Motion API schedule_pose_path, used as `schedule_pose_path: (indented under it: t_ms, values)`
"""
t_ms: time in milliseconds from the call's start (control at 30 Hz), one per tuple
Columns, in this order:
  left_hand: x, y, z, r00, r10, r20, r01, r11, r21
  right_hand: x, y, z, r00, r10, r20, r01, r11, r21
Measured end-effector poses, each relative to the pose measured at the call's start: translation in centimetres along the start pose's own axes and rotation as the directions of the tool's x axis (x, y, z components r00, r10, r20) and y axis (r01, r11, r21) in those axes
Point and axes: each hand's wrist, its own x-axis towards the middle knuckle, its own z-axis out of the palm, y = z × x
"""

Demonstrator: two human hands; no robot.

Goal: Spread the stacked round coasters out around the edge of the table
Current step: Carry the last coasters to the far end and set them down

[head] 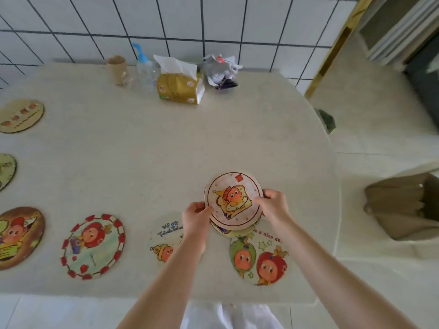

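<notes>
stack: a few coasters (234,201) piled at the table's (142,143) 5 o'clock, left hand (196,218) at its 8, right hand (273,204) at its 3
laid out: six singles along the 6-to-9 edge
clutter: cup (116,69), bottle (143,71), tissue pack (180,87) lined up at 12

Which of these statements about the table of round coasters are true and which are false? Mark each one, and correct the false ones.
1. Both hands hold the stack of coasters. True: the left hand and right hand grip opposite sides.
2. The tissue pack lies at the near edge of the table. False: it sits at the far edge, by the tiled wall.
3. The red-bordered coaster lies flat on the table. True.
4. The blue-topped pump bottle lies on its side. False: it stands upright.
5. All coasters are already spread out. False: several remain stacked in the hands.
</notes>
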Motion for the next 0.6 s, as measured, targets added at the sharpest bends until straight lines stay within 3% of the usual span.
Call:
schedule_pose_path:
  t_ms: [300,600]
  values:
    - [-0.8,0.0,9.0,0.979,-0.009,0.203,-0.005,0.998,0.07,3.8,-0.7,-8.3,0.988,-0.042,-0.148,0.031,0.996,-0.081]
    - [1.0,2.0,15.3,0.955,-0.011,0.295,-0.063,0.969,0.238,9.2,-3.3,-12.6,0.97,-0.053,-0.236,0.0,0.976,-0.22]
